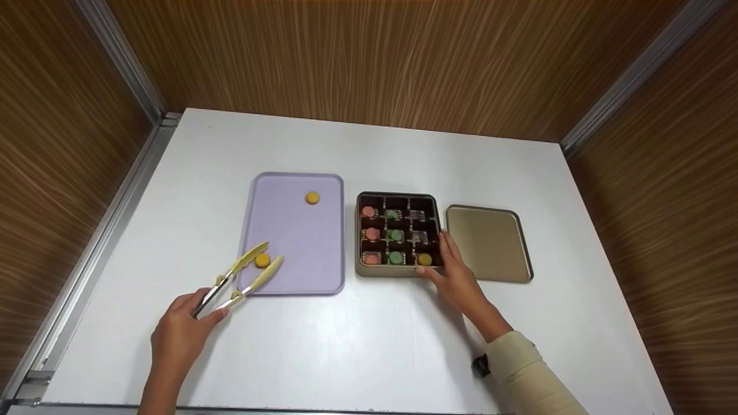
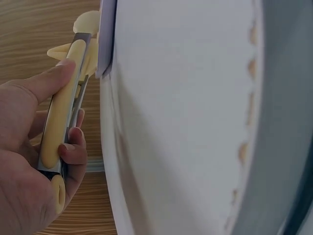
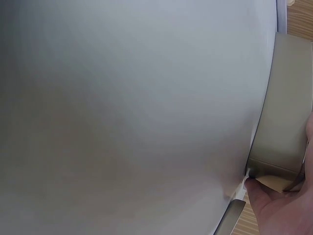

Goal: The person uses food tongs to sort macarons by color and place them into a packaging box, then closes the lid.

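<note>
My left hand grips a pair of tongs with yellow tips. In the head view the tongs' tips stand apart, one on each side of a yellow macaron near the lower left corner of a purple tray. Another yellow macaron lies toward the tray's upper right. With thumb and fingers, my right hand holds the near right corner of a divided tin box. Pink macarons fill its left column and green macarons the middle one; one yellow macaron sits in the near right compartment.
A gold tin lid lies just right of the box. Everything rests on a white table, with wood-grain panels at the back and both sides. The purple tray is a short way left of the box.
</note>
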The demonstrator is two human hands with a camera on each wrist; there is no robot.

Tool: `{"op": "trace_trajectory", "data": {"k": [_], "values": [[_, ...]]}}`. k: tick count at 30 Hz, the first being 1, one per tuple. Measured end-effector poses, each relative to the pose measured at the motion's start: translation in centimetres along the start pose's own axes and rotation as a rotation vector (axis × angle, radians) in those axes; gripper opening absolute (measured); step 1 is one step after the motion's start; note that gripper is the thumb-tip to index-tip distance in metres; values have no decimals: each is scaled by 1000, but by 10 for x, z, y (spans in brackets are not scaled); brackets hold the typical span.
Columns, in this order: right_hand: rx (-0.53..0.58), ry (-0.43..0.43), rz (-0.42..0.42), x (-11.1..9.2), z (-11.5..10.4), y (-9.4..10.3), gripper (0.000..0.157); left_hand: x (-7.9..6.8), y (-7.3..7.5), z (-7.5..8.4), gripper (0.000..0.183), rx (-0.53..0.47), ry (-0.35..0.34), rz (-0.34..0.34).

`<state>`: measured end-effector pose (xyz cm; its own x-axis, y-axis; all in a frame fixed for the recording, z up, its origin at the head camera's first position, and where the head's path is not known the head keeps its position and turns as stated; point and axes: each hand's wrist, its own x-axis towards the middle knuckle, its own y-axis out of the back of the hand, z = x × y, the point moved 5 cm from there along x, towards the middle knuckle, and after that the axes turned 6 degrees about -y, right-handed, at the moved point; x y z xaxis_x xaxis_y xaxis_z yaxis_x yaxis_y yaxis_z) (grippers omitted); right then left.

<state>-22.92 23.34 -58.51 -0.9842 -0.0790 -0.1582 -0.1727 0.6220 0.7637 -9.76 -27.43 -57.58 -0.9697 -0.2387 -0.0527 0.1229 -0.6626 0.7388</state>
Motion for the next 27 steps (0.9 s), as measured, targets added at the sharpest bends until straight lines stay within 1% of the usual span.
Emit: {"op": "trace_trajectory", "data": {"k": [5, 11, 18, 27], "values": [[0, 3, -2, 0, 0, 0, 107, 1, -1, 1, 65, -3, -17, 6], [1, 8, 0, 0, 1, 0, 106, 0, -3, 1, 61, -2, -19, 8], [13, 1, -18, -2, 1, 0, 105, 0, -3, 3, 54, 22, -59, 35], [9, 3, -7, -1, 1, 0, 105, 1, -4, 4, 52, 7, -47, 36]]}}
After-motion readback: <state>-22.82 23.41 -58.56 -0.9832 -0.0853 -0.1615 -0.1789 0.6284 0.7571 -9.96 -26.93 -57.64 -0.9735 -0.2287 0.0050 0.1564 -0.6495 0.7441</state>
